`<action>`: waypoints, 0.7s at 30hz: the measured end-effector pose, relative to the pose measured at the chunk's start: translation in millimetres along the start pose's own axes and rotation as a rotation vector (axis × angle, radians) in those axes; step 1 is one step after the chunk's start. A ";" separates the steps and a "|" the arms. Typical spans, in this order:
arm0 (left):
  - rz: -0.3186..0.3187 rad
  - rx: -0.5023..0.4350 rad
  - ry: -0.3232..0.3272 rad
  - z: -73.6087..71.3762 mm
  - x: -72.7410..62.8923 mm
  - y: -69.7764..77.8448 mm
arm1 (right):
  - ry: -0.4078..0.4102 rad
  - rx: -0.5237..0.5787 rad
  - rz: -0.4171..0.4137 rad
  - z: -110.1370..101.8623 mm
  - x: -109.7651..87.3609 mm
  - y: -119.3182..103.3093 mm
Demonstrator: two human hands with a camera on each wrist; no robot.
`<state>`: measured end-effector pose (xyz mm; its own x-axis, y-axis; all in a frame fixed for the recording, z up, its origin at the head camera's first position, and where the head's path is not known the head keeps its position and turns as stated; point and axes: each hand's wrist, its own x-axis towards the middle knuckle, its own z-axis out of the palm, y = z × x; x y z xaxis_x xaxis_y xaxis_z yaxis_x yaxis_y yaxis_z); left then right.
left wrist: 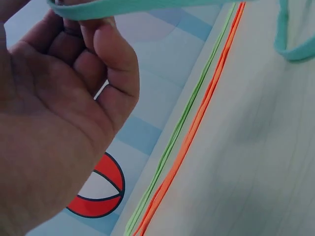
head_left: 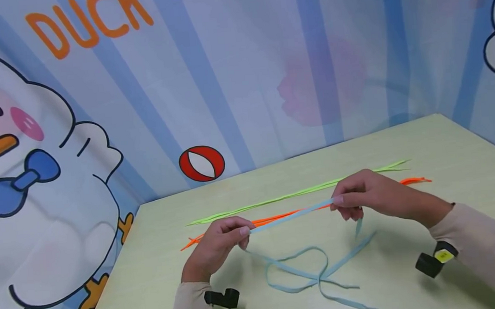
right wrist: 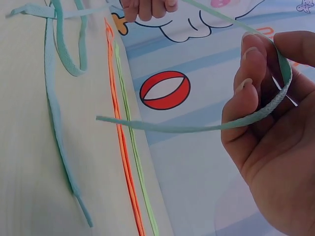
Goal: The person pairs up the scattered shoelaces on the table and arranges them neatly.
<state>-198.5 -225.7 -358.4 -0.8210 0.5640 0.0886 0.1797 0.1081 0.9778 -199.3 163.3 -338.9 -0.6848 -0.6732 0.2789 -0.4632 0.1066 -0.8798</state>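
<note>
Between my two hands a flat light-blue shoelace (head_left: pixel 293 216) is stretched above the table. My left hand (head_left: pixel 219 241) pinches it between thumb and fingers. Near its other end my right hand (head_left: pixel 366 196) grips it, and a short tail with a tip (right wrist: pixel 172 129) hangs out past the fingers. More light-blue lace (head_left: pixel 300 267) lies in loose loops on the table below, crossing itself, with several ends spread to the right. Whether the loops are one lace or two I cannot tell.
Behind the hands, an orange lace bundle (head_left: pixel 274 219) and a yellow-green lace bundle (head_left: pixel 273 201) lie straight across the pale table (head_left: pixel 152 278). A printed curtain (head_left: pixel 250 76) with a duck stands along the back edge. Small black cameras are strapped to both wrists.
</note>
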 end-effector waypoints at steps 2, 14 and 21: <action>-0.012 0.016 0.008 -0.6 0.2 -0.4 | 0.012 -0.006 0.004 -1.2 -0.5 -0.5; -0.001 -0.019 0.028 -4.5 -1.0 -3.2 | 0.034 -0.009 -0.002 -8.1 -1.9 5.2; 0.004 -0.135 0.066 -8.0 -3.9 -4.3 | 0.033 -0.014 0.011 -10.2 -2.3 9.8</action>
<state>-200.3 -234.9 -361.5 -0.8552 0.5084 0.1008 0.1125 -0.0077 0.9936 -208.0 173.3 -344.3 -0.7079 -0.6477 0.2817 -0.4632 0.1246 -0.8774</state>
